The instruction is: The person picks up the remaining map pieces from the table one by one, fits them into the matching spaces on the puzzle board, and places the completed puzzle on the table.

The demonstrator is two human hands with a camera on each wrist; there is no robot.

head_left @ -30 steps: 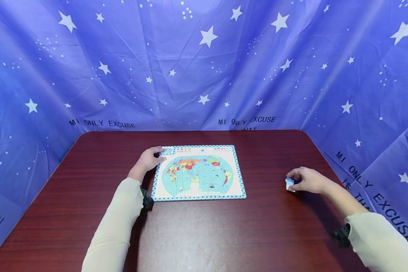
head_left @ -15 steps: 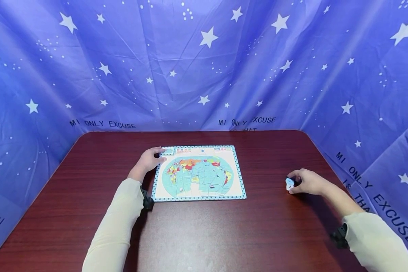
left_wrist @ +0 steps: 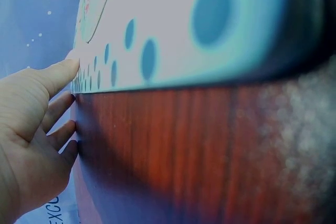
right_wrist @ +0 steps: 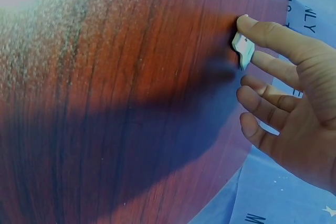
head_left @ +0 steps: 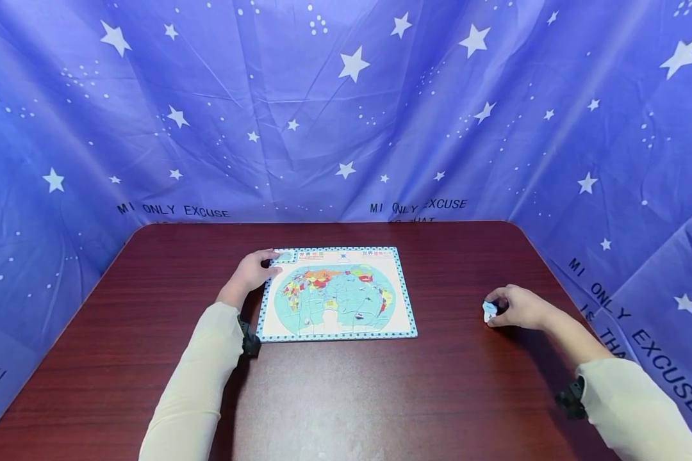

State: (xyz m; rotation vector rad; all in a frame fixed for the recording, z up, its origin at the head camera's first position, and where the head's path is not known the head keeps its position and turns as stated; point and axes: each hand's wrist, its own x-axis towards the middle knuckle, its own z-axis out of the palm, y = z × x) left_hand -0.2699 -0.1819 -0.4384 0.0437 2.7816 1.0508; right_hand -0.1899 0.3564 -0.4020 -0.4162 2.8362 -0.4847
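A world-map jigsaw puzzle lies on the table in a white frame with a blue-dotted border. A white gap shows at its lower middle, below the yellow piece. My left hand rests at the frame's upper left corner, thumb on the border. In the left wrist view, the other fingers lie loosely bent beside the frame's edge. To the right, my right hand pinches a small light-blue and white puzzle piece between thumb and index finger. In the right wrist view, the piece stands on edge, the remaining fingers spread below it.
The dark red wooden table has rounded far corners. A purple-blue curtain with white stars hangs around its back and sides. Black wrist cameras sit under both light sleeves.
The right hand has turned the puzzle piece slightly between its fingers, so more of its printed face shows, and has shifted a little left. The left hand and puzzle have stayed put.
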